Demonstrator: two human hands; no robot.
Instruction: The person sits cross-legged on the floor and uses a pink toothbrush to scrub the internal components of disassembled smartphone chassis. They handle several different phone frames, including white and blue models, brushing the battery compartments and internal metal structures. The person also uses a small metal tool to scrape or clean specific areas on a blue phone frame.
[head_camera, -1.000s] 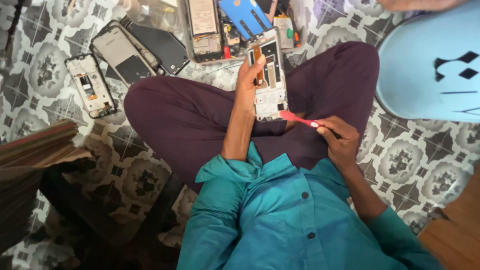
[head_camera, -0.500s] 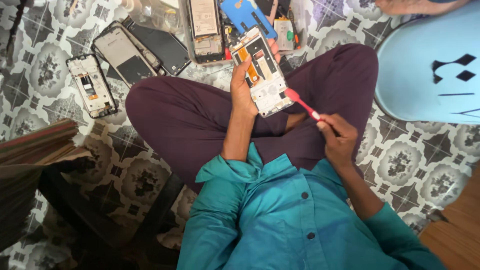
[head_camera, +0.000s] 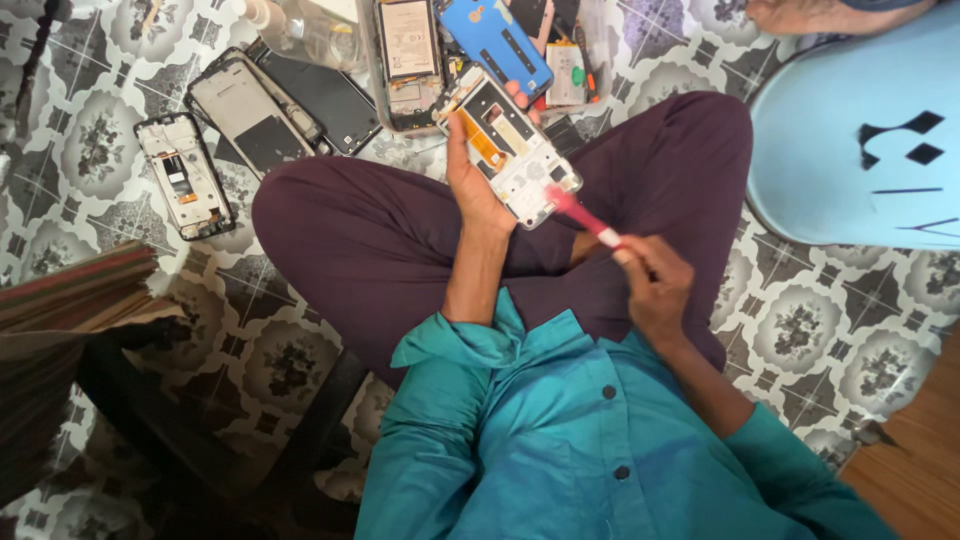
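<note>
- View from above of a person sitting cross-legged on a patterned tile floor, wearing a teal shirt and dark purple trousers.
- The left hand is raised over the lap, its fingers closed around an opened phone frame, gripping it along its 9 o'clock edge; a fingertip shows at the far edge.
- The opened phone frame is tilted, its long axis running from 10 o'clock to 4 o'clock, white inside with an orange strip and dark cut-outs.
- The right hand sits at 4 o'clock of the frame, fingers pinched shut on a red pry tool.
- The tool's red tip touches the frame's lower corner; it looks blurred.
- At 12 o'clock of the frame, on the floor, lie a blue phone back cover and an open phone body with its battery showing.
- At 10 o'clock lie two dark phone screens, overlapping.
- Farther out at 9 o'clock lies a bare phone chassis.
- At 3 o'clock, well apart, is a pale blue rounded object with black marks.
- At 1 o'clock, at the picture's top edge, another person's bare foot shows.
- At 8 o'clock lies a stack of brown folded cloth.
</note>
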